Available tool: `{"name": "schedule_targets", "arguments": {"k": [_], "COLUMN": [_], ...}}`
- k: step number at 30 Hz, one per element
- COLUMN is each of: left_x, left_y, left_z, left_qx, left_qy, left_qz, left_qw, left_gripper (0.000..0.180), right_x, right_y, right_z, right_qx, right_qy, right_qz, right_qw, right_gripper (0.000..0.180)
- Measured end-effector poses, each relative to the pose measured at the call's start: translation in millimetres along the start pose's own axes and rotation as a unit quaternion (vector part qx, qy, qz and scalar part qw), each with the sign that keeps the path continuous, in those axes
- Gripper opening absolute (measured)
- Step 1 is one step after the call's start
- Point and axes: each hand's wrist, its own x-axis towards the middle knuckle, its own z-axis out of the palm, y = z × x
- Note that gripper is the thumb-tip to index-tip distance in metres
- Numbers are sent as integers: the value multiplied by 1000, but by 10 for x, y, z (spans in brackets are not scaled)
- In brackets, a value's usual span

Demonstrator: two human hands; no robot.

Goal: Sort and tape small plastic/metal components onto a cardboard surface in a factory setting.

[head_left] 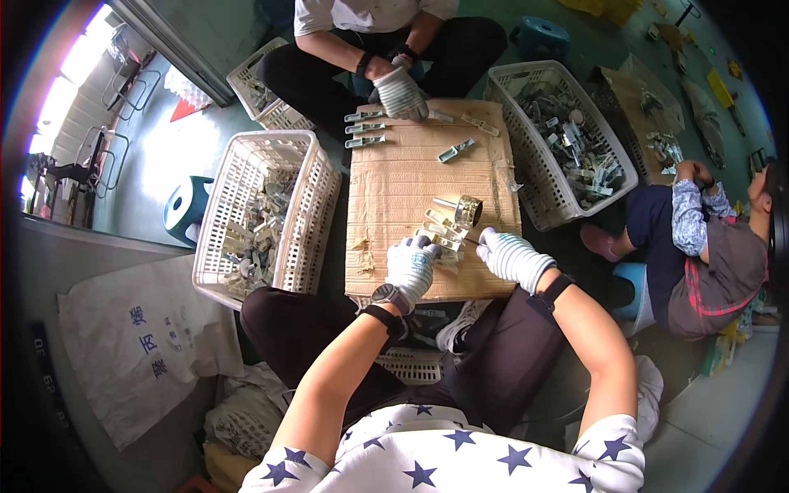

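Observation:
Both my hands wear white knitted gloves with grey fingertips, over a cardboard-topped work surface [411,186]. My left hand [411,267] is closed on a cream plastic clip in a small cluster of cream clips [444,223]. My right hand [514,258] is pinched at the right of that cluster; a thin dark thing shows at its fingertips, too small to name. A golden-brown ring-shaped roll [469,211] stands just beyond the clips. Farther off lie three pale green clips [364,129] in a row and a single green clip [456,150].
A white basket of clips [308,185] stands at the left, another basket [505,86] at the right. A gloved co-worker [401,92] sits across the cardboard, and another person [707,238] sits at the far right. A white woven sack [148,345] lies at the lower left.

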Motion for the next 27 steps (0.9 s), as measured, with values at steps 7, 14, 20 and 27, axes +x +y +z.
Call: {"name": "schedule_targets", "arguments": {"k": [7,14,20,27], "left_x": [-70,-85,-76,-90], "left_y": [-1,-21,-51,-56], "left_z": [67,68,90,75], "left_qx": [-11,-31,-18,21], "left_qy": [24,-1,3,-24], "left_qz": [5,-7,11,28], "left_qw": [1000,1000,1000,999], "left_gripper": [33,32,24,22], "right_x": [252,262,172,37], "right_y": [-209,-323,-468,-394], "right_z": [250,408,423,346], "right_qx": [-74,-142,-191,-191], "right_qy": [4,49,72,15], "right_qz": [-71,-73,-70,-75], "right_qw": [995,986,977,979], "right_gripper": [22,19,17,19]}}
